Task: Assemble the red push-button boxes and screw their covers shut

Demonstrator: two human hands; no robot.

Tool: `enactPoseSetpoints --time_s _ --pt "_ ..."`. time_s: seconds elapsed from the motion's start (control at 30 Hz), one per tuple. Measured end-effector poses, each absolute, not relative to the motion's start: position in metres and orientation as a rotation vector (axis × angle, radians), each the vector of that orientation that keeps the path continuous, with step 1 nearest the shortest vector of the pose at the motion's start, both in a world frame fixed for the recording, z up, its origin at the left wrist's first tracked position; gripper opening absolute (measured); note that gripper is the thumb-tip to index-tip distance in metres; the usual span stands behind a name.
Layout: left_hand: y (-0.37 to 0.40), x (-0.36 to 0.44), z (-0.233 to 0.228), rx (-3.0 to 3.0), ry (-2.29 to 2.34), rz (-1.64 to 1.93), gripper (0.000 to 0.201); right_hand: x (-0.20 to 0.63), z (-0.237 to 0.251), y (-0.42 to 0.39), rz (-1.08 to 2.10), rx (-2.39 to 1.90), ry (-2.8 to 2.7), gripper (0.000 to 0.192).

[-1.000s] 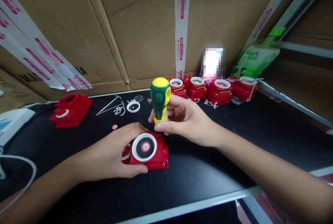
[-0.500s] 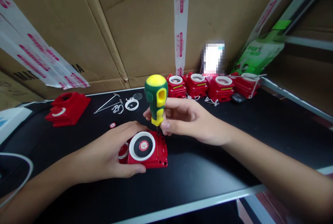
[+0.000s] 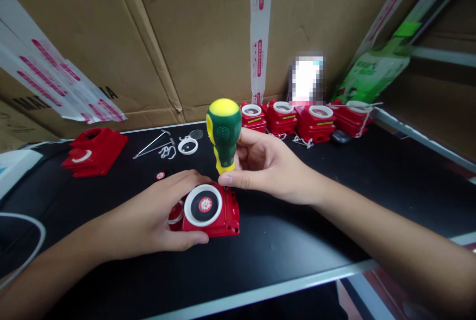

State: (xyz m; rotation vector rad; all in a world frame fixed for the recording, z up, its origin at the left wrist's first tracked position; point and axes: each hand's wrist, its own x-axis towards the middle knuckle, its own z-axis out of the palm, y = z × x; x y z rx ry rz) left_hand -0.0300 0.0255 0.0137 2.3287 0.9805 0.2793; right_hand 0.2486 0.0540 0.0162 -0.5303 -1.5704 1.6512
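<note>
My left hand (image 3: pixel 159 213) is wrapped round the left end of a red box-shaped housing (image 3: pixel 227 221) lying on the black tabletop. On its face the housing carries a white ring (image 3: pixel 188 216) round a black disc with a red-and-white emblem (image 3: pixel 205 204). Between the thumb and fingers of my right hand (image 3: pixel 264 164) is a stubby green-and-yellow screwdriver (image 3: pixel 224 134), held upright over the housing's far edge. Its tip is hidden behind my thumb, close to a corner screw hole.
Several similar red housings (image 3: pixel 282 117) stand along the cardboard at the back. Another red housing (image 3: pixel 94 151), a loose white ring (image 3: pixel 188 146), thin metal rods (image 3: pixel 152 144) and a small emblem disc (image 3: pixel 160 176) lie at left. A green-and-white pouch (image 3: pixel 375 75) leans at right.
The screwdriver has turned about its shaft, so its yellow opening no longer faces me. My right thumb has shifted left across its lower end. My left hand still grips the housing.
</note>
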Motion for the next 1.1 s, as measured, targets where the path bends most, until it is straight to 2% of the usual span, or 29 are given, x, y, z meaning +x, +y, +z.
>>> enactPoseSetpoints --time_s 0.33,0.63,0.97,1.1 --pt "0.025 -0.031 0.014 2.327 0.964 0.280 0.062 0.255 0.016 0.052 1.599 -0.410 -1.663 0.040" --pt "0.026 -0.032 0.012 2.296 0.973 0.231 0.061 0.253 0.018 0.050 1.579 -0.512 -1.636 0.040" --pt "0.024 -0.034 0.012 2.288 0.996 0.213 0.060 0.244 0.017 0.043 1.556 -0.524 -1.547 0.052" --pt "0.025 -0.035 0.009 2.294 1.001 0.201 0.060 0.250 0.019 0.046 1.612 -0.492 -1.599 0.047"
